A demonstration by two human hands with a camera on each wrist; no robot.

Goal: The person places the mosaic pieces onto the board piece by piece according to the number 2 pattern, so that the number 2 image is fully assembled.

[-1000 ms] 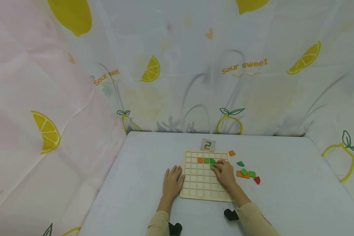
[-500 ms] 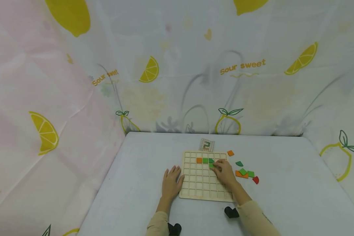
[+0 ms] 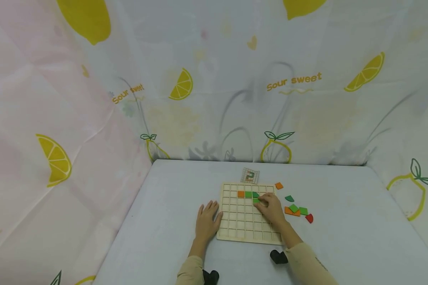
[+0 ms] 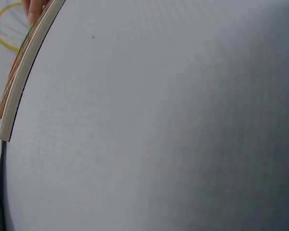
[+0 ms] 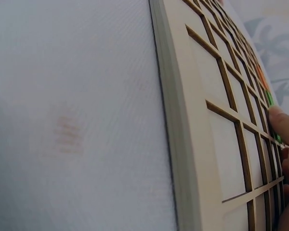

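A wooden grid board [image 3: 240, 221] lies flat on the white table. In its upper rows sit an orange square tile [image 3: 241, 194], a green square tile [image 3: 248, 194] and a dark green rounded tile [image 3: 255, 194]. My right hand [image 3: 271, 209] pinches another green square tile [image 3: 256, 200] with thumb and fingertips, in the cell just below the rounded one. In the right wrist view the thumb [image 5: 283, 122] is right at the green tile. My left hand [image 3: 207, 222] rests on the table with its fingers straight, the thumb against the board's left edge.
Right of the board lie loose tiles: an orange square [image 3: 279, 185], a dark green rounded piece [image 3: 289, 198], several green and orange ones [image 3: 303, 211] and a red rounded piece [image 3: 309, 218]. A small pattern card [image 3: 250, 175] lies behind the board. Black objects [image 3: 279, 257] show near both sleeves.
The right hand stays over the same cell, with its fingers shifting only slightly on the green square tile. The left hand and board keep their places.
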